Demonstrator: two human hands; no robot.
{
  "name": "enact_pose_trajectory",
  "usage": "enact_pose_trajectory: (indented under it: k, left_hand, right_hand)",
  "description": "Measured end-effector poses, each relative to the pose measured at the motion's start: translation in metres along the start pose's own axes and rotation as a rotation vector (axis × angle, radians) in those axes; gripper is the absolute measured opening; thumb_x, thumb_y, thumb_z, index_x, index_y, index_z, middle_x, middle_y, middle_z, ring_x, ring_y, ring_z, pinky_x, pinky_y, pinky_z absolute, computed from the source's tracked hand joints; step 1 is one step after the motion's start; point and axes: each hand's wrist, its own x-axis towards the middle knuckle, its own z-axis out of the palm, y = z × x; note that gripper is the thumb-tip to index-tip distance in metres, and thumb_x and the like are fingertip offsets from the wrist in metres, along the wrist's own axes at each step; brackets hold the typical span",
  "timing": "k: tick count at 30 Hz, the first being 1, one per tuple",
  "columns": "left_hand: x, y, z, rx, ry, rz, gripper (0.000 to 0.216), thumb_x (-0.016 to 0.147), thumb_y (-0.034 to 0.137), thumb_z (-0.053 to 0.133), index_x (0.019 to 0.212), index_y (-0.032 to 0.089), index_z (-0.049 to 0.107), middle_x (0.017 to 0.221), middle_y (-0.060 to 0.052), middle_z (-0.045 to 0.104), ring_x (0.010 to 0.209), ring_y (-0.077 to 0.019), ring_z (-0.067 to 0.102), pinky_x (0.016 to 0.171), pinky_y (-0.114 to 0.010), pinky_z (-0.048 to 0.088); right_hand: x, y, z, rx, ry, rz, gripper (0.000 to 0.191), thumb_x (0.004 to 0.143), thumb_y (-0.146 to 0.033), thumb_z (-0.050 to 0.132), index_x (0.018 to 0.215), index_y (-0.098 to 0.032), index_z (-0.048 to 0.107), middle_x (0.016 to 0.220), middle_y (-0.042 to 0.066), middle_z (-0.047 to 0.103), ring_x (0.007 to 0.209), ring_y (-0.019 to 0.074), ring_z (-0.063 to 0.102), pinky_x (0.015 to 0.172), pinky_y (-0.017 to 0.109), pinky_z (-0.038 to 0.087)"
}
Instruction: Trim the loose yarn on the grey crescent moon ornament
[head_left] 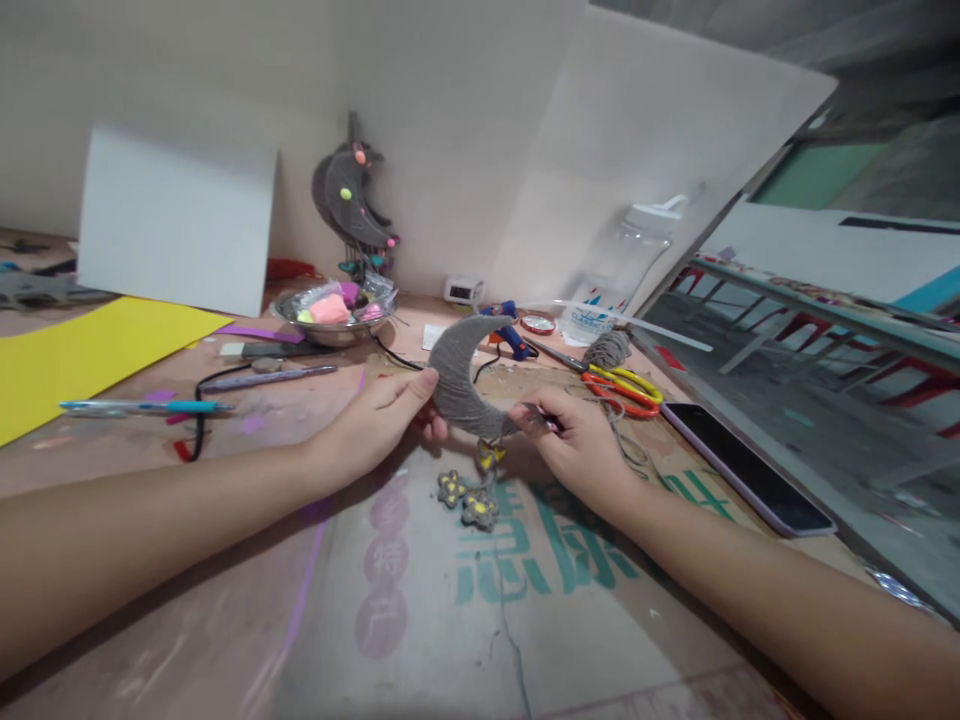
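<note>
A crescent moon ornament [459, 385] wrapped in grey yarn is held up over the printed cardboard. My left hand [401, 408] grips its outer curve, thumb on the front face. The fingers of my right hand [574, 435] are closed at the moon's lower tip; a small dark thing also shows between them, its kind unclear. Below the moon hang small yarn-wrapped flowers [480, 508] with yellow centres, and a grey-and-yellow piece [491, 457] just above them.
Behind the moon lies a blue glue gun [514, 335]. Orange-and-yellow scissors [622, 388], a yarn ball [607, 348], a phone [750, 468] and a clear bottle [626, 265] are on the right. To the left are a metal bowl [330, 330], pens [150, 408] and yellow sheet [97, 355].
</note>
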Motion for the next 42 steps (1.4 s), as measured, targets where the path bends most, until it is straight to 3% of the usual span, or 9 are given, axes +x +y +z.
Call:
enact_pose_trajectory:
  k: [5,11,15,20,25,29,32,38,42]
  left_hand:
    - [-0.001,0.004,-0.001,0.15,-0.049,-0.068,0.028,0.078,0.042,0.059,0.087,0.016,0.062,0.07,-0.001,0.065,0.062,-0.0153,0.058,0.049,-0.021,0.041]
    - [0.001,-0.003,0.002,0.118,-0.1,0.104,0.015,0.081,0.025,0.051,0.088,0.015,0.06,0.079,-0.002,0.063,0.072,-0.0153,0.057,0.065,-0.024,0.045]
    - [0.002,-0.004,0.003,-0.04,-0.166,0.097,0.02,0.074,0.009,0.047,0.089,0.015,0.059,0.078,-0.002,0.062,0.074,-0.015,0.057,0.069,-0.025,0.046]
    - [0.0,0.002,0.002,0.03,-0.139,0.081,0.021,0.079,0.028,0.057,0.096,0.016,0.063,0.092,-0.002,0.068,0.08,-0.0167,0.06,0.071,-0.024,0.047]
    - [-0.002,0.001,0.001,0.091,-0.024,0.028,0.04,0.09,0.039,0.04,0.065,0.014,0.06,0.061,-0.002,0.063,0.057,-0.0127,0.056,0.057,-0.022,0.043]
    - [0.003,-0.005,-0.003,-0.122,0.155,0.07,0.03,0.093,0.035,0.036,0.081,0.016,0.055,0.062,0.001,0.056,0.056,-0.0115,0.055,0.058,-0.022,0.044]
    - [0.005,-0.005,-0.004,-0.099,0.132,0.137,0.022,0.091,0.03,0.041,0.089,0.016,0.057,0.073,0.0,0.058,0.066,-0.0116,0.055,0.064,-0.021,0.044]
    - [-0.003,0.003,0.0,0.236,-0.031,0.057,0.034,0.083,0.044,0.05,0.065,0.015,0.056,0.063,0.001,0.056,0.064,-0.015,0.053,0.057,-0.023,0.04]
    - [-0.001,0.002,-0.001,0.236,-0.015,0.142,0.03,0.089,0.034,0.039,0.07,0.016,0.055,0.067,0.001,0.056,0.069,-0.0146,0.053,0.062,-0.023,0.041]
  right_hand:
    - [-0.002,-0.004,0.001,0.021,-0.028,-0.028,0.011,0.077,-0.017,0.053,0.071,-0.017,0.061,0.063,0.001,0.059,0.058,0.0124,0.051,0.057,0.023,0.036]
    - [-0.003,-0.005,0.003,0.0,-0.13,-0.005,0.011,0.077,-0.016,0.055,0.066,-0.017,0.059,0.06,-0.001,0.056,0.056,0.0114,0.048,0.055,0.022,0.033]
    - [-0.002,-0.005,0.004,0.001,-0.125,-0.031,0.019,0.081,-0.023,0.053,0.064,-0.017,0.057,0.057,-0.001,0.054,0.054,0.0109,0.045,0.053,0.022,0.031]
    - [-0.004,-0.007,0.003,0.012,-0.139,-0.073,0.013,0.08,-0.02,0.054,0.068,-0.017,0.058,0.061,0.0,0.057,0.058,0.0113,0.049,0.057,0.021,0.033]
    - [-0.003,-0.009,0.003,0.047,-0.138,-0.046,0.017,0.081,-0.021,0.052,0.066,-0.017,0.057,0.058,-0.001,0.054,0.055,0.0107,0.047,0.054,0.021,0.032]
    - [0.0,-0.011,0.0,0.072,-0.114,-0.01,0.026,0.085,-0.028,0.046,0.063,-0.017,0.053,0.055,-0.002,0.048,0.052,0.0103,0.043,0.051,0.021,0.03]
    - [0.0,-0.012,-0.001,0.058,-0.112,0.0,0.027,0.085,-0.029,0.045,0.062,-0.017,0.052,0.054,-0.002,0.046,0.051,0.0104,0.042,0.051,0.021,0.03]
    - [0.0,-0.011,0.0,0.064,-0.121,-0.016,0.024,0.084,-0.029,0.048,0.064,-0.017,0.054,0.055,-0.001,0.05,0.053,0.0107,0.044,0.051,0.021,0.03]
    - [0.0,-0.011,0.001,0.074,-0.11,-0.011,0.023,0.084,-0.027,0.047,0.065,-0.017,0.054,0.055,-0.002,0.05,0.052,0.0107,0.043,0.051,0.022,0.03]
